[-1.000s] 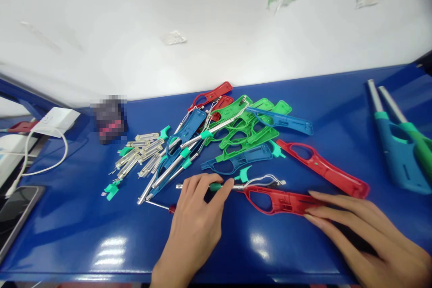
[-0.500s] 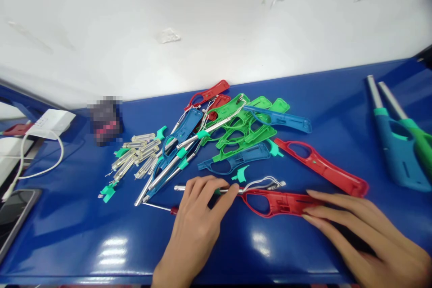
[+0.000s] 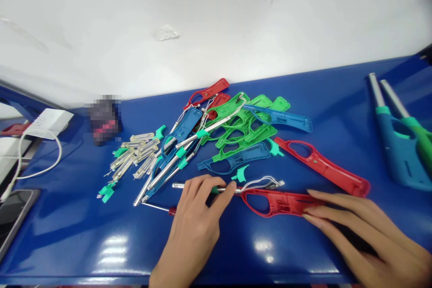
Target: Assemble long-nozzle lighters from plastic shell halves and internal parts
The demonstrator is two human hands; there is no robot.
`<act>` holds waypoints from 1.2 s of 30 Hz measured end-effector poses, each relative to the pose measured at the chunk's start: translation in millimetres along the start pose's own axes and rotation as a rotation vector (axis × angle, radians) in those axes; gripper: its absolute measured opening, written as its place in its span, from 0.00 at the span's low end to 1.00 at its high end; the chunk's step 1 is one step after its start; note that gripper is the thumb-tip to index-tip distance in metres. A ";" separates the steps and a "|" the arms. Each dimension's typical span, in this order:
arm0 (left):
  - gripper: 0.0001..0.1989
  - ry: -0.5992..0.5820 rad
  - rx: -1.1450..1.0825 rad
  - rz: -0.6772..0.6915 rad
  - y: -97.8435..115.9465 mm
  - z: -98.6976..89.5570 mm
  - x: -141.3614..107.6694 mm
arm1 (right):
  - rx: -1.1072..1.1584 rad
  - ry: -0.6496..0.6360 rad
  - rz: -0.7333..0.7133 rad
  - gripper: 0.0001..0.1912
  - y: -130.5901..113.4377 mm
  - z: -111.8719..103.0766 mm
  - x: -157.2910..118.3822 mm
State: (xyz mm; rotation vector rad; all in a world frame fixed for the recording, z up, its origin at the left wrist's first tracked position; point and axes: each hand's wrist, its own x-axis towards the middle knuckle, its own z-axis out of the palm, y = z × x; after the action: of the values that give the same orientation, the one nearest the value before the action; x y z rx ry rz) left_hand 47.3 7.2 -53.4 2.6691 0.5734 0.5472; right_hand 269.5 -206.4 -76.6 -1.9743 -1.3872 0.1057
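My left hand (image 3: 197, 216) is closed around a silver lighter tube (image 3: 177, 186) with a green collar, mostly covered by the fingers. The tube's right end meets the narrow end of a red lighter handle half (image 3: 286, 202), which lies hollow side up. White wires (image 3: 259, 182) loop from the tube above this shell. My right hand (image 3: 361, 229) grips the shell's wide end between thumb and fingers. Just beyond the left fingers lies a loose green trigger (image 3: 241, 174). A thin screwdriver (image 3: 173, 211) is partly hidden by the left hand.
Green handle halves (image 3: 232, 135), a blue half (image 3: 278, 119) and metal tubes (image 3: 165, 171) are heaped beyond the hands. Clear fuel tanks (image 3: 123, 166) lie left. Another red half (image 3: 324, 166) and assembled lighters (image 3: 401, 153) are right. A phone (image 3: 16, 216) sits left.
Both hands keep their holds on the tube and the red handle half. The view has shifted very slightly; nothing else has visibly moved.
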 end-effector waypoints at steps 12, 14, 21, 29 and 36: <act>0.25 0.035 0.107 0.009 5.2 1.0 4.4 | -0.008 0.004 -0.047 0.12 -3.7 -1.4 5.3; 0.25 0.036 0.148 0.025 7.6 -0.3 4.7 | -0.006 0.007 -0.028 0.12 -4.2 -1.6 4.7; 0.16 0.007 0.193 0.005 20.8 -5.1 5.4 | -0.005 0.017 0.002 0.12 -4.5 0.0 5.9; 0.05 0.134 0.096 -0.033 19.6 5.7 11.0 | -0.063 0.014 0.089 0.09 -12.7 -2.7 11.2; 0.05 0.135 0.076 -0.047 19.6 6.2 6.7 | -0.173 -0.023 -0.001 0.15 -22.5 4.7 42.2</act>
State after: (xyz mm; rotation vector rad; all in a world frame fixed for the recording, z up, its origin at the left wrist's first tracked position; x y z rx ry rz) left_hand 61.8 -8.1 -48.6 2.6963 0.7065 0.7097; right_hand 267.3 -164.4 -53.4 -2.1199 -1.4543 0.0084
